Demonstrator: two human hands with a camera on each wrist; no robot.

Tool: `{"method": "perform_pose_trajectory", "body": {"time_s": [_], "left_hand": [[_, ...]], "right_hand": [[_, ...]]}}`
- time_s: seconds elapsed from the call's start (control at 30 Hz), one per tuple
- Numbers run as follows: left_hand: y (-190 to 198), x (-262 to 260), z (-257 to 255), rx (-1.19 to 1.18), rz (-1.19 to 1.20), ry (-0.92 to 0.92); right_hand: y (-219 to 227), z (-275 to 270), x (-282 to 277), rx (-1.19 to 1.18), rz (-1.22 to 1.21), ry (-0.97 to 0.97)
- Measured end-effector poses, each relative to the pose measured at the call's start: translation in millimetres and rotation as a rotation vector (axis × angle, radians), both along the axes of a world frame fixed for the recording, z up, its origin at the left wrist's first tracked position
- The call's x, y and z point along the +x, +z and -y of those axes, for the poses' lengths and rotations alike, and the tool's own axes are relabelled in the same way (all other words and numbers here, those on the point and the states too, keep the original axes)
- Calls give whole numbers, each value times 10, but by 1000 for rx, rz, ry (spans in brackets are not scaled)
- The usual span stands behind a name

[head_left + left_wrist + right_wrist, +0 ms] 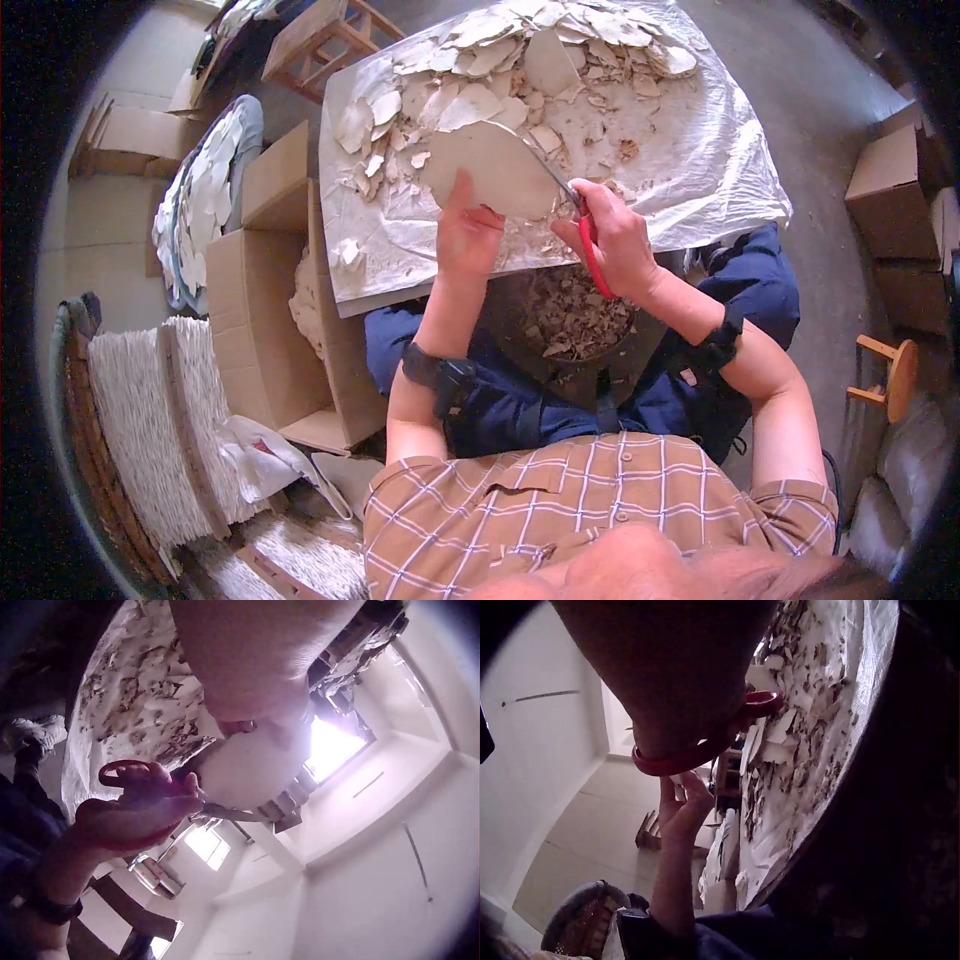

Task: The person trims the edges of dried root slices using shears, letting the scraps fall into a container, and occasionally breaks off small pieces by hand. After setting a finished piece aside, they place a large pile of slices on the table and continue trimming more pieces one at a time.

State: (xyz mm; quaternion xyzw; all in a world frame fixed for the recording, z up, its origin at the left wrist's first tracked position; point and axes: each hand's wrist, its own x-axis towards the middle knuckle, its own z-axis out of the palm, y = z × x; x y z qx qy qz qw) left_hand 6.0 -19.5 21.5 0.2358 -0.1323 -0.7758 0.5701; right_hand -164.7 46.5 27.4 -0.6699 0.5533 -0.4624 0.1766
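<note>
My left hand (469,232) holds a flat, pale oval sheet (490,170) by its lower edge, thumb across its face. The right hand (618,238) grips red-handled scissors (590,250), whose blades lie along the sheet's right edge. In the left wrist view, the sheet (251,771) hangs between the left hand (247,667) and the right hand (135,814). The right wrist view shows the red handles (682,759) around the right hand (697,675), with the left hand (684,817) beyond; the sheet is mostly hidden there.
Pale sheets and broken scraps (480,105) cover part of the plastic-covered table (715,190). A tub of scraps (580,315) stands between the knees. Left are an open cardboard box (265,320) and a round basket of sheets (205,200); right, a wooden stool (900,380) and cartons (885,190).
</note>
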Motion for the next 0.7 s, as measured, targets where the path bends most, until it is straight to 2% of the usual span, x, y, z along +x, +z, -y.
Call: {"method": "perform_pose_trajectory", "body": {"time_s": [0.13, 0.23, 0.3, 0.33, 0.4, 0.5, 0.7], "left_hand": [[16, -6, 0, 19, -6, 5], [44, 76, 48, -7, 104, 93], [52, 155, 97, -84, 251, 179], [67, 165, 98, -86, 251, 182], [115, 171, 80, -202, 439, 210], [165, 209, 33, -200, 550, 150], [196, 231, 26, -251, 639, 160]], "right_hand": [[-24, 2, 3, -38, 24, 0], [-47, 20, -21, 26, 28, 50], [-35, 36, -38, 19, -12, 34], [-22, 46, -56, 13, -53, 10], [36, 74, -125, -34, -85, 25], [126, 63, -188, -54, -159, 47], [169, 43, -258, -44, -279, 91]]}}
